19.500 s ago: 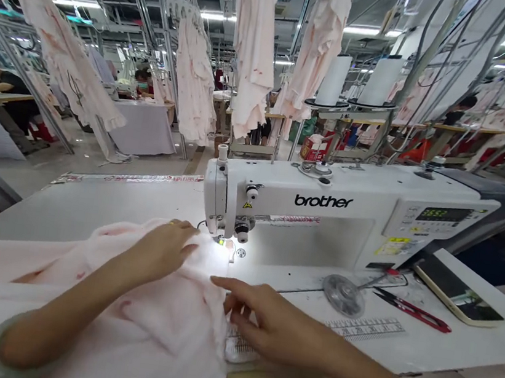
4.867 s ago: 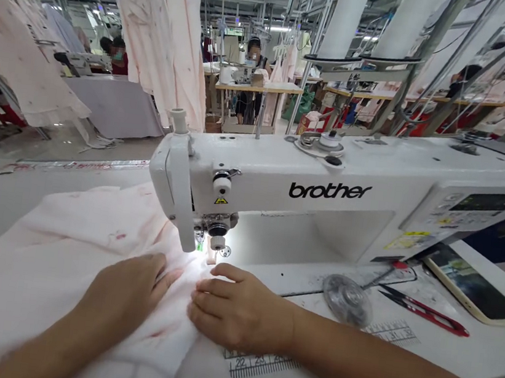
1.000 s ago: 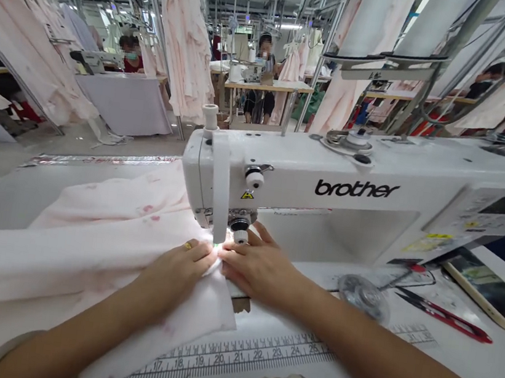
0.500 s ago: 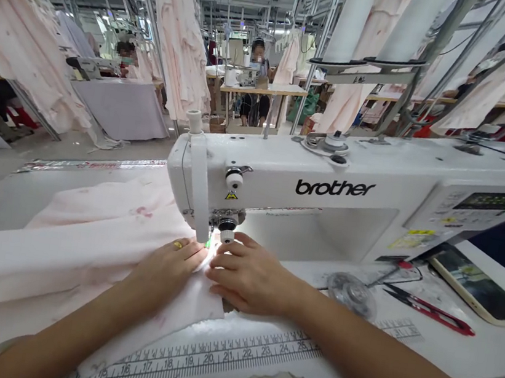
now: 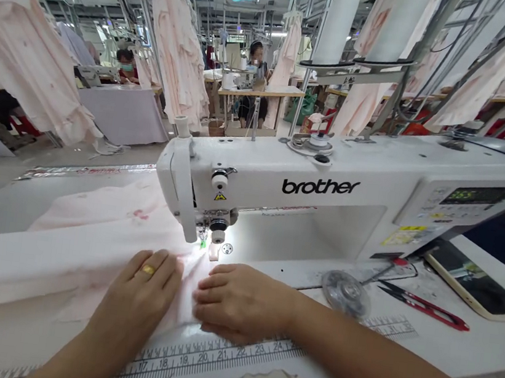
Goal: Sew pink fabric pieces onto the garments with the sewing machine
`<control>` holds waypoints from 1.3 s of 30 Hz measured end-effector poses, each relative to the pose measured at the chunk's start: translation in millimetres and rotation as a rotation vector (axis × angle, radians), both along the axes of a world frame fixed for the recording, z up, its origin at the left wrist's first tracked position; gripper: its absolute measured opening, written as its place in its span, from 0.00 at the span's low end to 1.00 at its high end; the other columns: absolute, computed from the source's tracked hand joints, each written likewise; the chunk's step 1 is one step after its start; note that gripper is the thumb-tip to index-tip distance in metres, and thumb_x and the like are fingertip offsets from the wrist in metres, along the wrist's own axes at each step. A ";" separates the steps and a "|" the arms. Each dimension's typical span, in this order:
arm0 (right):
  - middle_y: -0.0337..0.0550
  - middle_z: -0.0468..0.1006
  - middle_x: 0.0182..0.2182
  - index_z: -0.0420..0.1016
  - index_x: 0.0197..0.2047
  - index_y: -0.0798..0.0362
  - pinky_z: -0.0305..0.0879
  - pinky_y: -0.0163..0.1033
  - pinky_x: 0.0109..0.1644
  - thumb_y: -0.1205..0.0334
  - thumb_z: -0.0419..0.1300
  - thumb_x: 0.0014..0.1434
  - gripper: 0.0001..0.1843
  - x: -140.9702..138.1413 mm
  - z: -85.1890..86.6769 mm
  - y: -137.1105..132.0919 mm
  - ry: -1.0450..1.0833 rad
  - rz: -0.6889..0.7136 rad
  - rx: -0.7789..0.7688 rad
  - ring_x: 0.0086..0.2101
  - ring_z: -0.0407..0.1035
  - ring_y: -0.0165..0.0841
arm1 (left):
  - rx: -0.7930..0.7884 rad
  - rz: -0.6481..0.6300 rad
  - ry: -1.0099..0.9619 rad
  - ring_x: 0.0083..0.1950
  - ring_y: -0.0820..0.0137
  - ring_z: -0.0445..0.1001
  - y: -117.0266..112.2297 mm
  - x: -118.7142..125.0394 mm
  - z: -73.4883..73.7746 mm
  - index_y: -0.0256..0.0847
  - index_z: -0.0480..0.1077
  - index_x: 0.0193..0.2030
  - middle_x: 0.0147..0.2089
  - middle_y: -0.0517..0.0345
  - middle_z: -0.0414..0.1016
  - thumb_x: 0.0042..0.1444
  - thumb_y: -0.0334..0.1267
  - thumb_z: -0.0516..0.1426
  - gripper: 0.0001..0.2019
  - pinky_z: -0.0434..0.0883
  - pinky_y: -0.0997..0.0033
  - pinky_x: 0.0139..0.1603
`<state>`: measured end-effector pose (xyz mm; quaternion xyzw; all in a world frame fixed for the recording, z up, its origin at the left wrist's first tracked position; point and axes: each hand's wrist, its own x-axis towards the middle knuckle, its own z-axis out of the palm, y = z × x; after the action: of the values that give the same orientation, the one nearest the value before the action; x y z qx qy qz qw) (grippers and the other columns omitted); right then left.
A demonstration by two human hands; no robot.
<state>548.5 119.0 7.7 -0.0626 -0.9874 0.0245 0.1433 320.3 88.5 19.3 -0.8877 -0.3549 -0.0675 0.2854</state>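
Pale pink fabric (image 5: 103, 225) lies over the bed of a white sewing machine (image 5: 253, 180), reaching under the needle area. My left hand (image 5: 143, 289), with a gold ring on one finger, is closed on the fabric in front of the needle; its fingertips are bent down into the cloth. Just to its right, my right hand (image 5: 242, 302) has its fingers curled together on the fabric's right edge, fingertips partly hidden. Both hands are apart from the presser foot (image 5: 203, 241). A small pale fabric tab (image 5: 214, 252) shows beside it.
A printed ruler (image 5: 211, 357) runs along the table's front. To the right lie a clear bobbin-like disc (image 5: 346, 293), red thread snips (image 5: 426, 305) and a phone (image 5: 477, 280). Thread cones (image 5: 336, 29) stand above. Hanging garments (image 5: 178, 43) and co-workers are beyond.
Both hands have drawn back from the needle toward the front edge, pulling the near fabric along. The left fingers went from lying forward to bent. The view has shifted slightly.
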 end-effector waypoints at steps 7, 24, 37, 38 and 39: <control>0.41 0.78 0.36 0.72 0.36 0.52 0.62 0.39 0.49 0.57 0.52 0.68 0.12 -3.6 -7.6 -7.1 0.013 0.049 0.016 0.41 0.70 0.34 | -0.151 -0.053 -0.059 0.33 0.64 0.71 -18.4 20.1 -4.1 0.38 0.72 0.37 0.31 0.54 0.73 0.54 0.20 0.50 0.14 0.70 0.62 0.40; 0.47 0.77 0.43 0.71 0.50 0.58 0.61 0.41 0.56 0.56 0.55 0.68 0.14 -1.9 -6.0 -1.0 0.018 -0.043 -0.153 0.45 0.69 0.36 | -0.394 0.129 0.039 0.43 0.59 0.75 12.1 20.0 -6.1 0.33 0.70 0.54 0.42 0.48 0.76 0.58 0.22 0.50 0.18 0.71 0.59 0.45; 0.45 0.78 0.43 0.76 0.49 0.56 0.64 0.40 0.52 0.66 0.56 0.68 0.10 13.2 8.3 18.3 0.129 -0.260 -0.285 0.44 0.70 0.34 | -0.508 -0.012 -0.394 0.36 0.68 0.69 7.9 2.6 -6.4 0.40 0.68 0.40 0.39 0.55 0.69 0.66 0.30 0.46 0.10 0.68 0.67 0.37; 0.45 0.78 0.41 0.77 0.48 0.55 0.64 0.40 0.50 0.66 0.57 0.67 0.10 14.0 9.8 19.8 0.110 -0.286 -0.252 0.41 0.70 0.34 | -0.501 -0.033 -0.401 0.37 0.68 0.69 7.0 1.6 -7.3 0.40 0.69 0.42 0.40 0.55 0.69 0.66 0.30 0.46 0.11 0.68 0.67 0.37; 0.44 0.77 0.39 0.78 0.48 0.55 0.64 0.40 0.49 0.65 0.58 0.67 0.09 14.4 10.6 20.7 0.087 -0.294 -0.225 0.40 0.69 0.34 | -0.485 -0.048 -0.397 0.37 0.68 0.69 6.6 0.9 -7.9 0.40 0.69 0.43 0.40 0.55 0.69 0.66 0.30 0.46 0.11 0.68 0.67 0.38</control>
<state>562.9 139.7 18.3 -0.2206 -0.9515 0.1165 0.1801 321.3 95.1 11.4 -0.9076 -0.3882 -0.1597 -0.0110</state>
